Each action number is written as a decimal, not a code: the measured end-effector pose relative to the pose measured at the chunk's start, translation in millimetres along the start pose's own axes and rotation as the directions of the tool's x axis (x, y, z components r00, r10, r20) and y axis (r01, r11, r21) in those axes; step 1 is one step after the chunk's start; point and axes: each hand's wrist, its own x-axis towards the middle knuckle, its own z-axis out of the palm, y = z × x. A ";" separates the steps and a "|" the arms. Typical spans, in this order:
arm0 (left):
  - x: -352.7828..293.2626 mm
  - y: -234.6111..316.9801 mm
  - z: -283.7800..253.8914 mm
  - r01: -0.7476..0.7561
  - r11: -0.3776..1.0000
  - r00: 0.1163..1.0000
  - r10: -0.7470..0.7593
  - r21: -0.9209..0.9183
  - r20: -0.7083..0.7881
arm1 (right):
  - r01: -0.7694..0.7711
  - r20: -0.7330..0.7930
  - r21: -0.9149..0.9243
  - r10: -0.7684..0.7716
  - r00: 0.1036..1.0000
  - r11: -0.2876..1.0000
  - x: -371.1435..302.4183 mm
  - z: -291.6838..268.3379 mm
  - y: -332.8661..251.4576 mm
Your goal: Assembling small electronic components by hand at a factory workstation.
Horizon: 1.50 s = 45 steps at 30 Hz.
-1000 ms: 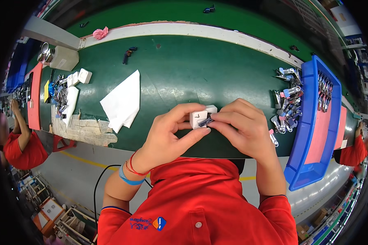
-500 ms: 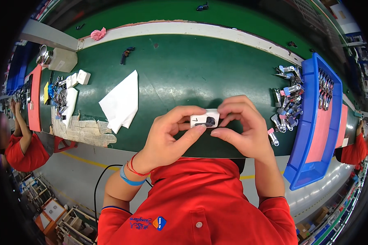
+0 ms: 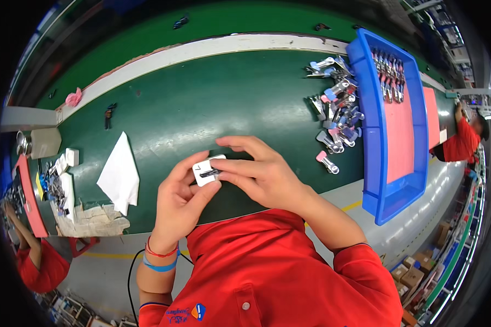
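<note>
Close to the table's front edge, my left hand (image 3: 181,197) grips a small white block (image 3: 200,165) between thumb and fingers, with a dark mark on its top face. A small black part (image 3: 209,174) with a slim stem lies at the block's top face. My right hand (image 3: 264,173) reaches over from the right, its thumb and forefinger closed at the right end of this black part. Those fingertips hide that end and some of the block.
Metal spring clips (image 3: 338,103) lie heaped at the right beside a blue tray (image 3: 372,158) holding rows of clips on pink lining. A folded white cloth (image 3: 120,177) lies left. Farther left are small white blocks (image 3: 71,157), dark parts (image 3: 52,185) and a co-worker's arm (image 3: 26,234).
The view has swung to the right. My right hand has moved from the block's right side onto the black part, its fingers now covering the rounded end. The block has tilted slightly.
</note>
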 end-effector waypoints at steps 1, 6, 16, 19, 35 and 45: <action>2.6 -3.9 -2.2 -0.040 0.994 0.999 0.043 0.105 -0.029 | -0.005 -0.005 -0.008 0.005 1.000 1.000 -1.0 -0.6 -0.5; 14.8 4.0 -6.3 -0.303 0.430 0.911 0.392 0.851 0.126 | -0.065 -0.072 -0.022 0.063 0.995 0.998 -9.5 -12.3 -11.4; -1.5 14.6 27.6 -0.292 0.832 0.935 0.144 0.471 0.324 | 0.030 -0.073 -0.207 -0.046 0.996 0.978 -39.5 -25.6 -40.4; 3.7 0.8 28.4 0.000 0.979 0.969 -0.050 0.205 0.240 | -0.152 -0.264 -0.303 0.071 0.962 0.941 -55.3 -50.4 -44.9; 10.1 6.0 30.6 0.073 0.996 0.984 -0.063 -0.054 0.165 | -0.273 -0.299 0.639 0.559 0.773 0.719 -76.8 -57.6 -18.3; 7.7 8.7 14.1 0.091 0.940 0.995 -0.072 -0.329 0.070 | -0.336 -0.021 0.656 0.461 0.887 0.676 -45.0 -56.2 -23.0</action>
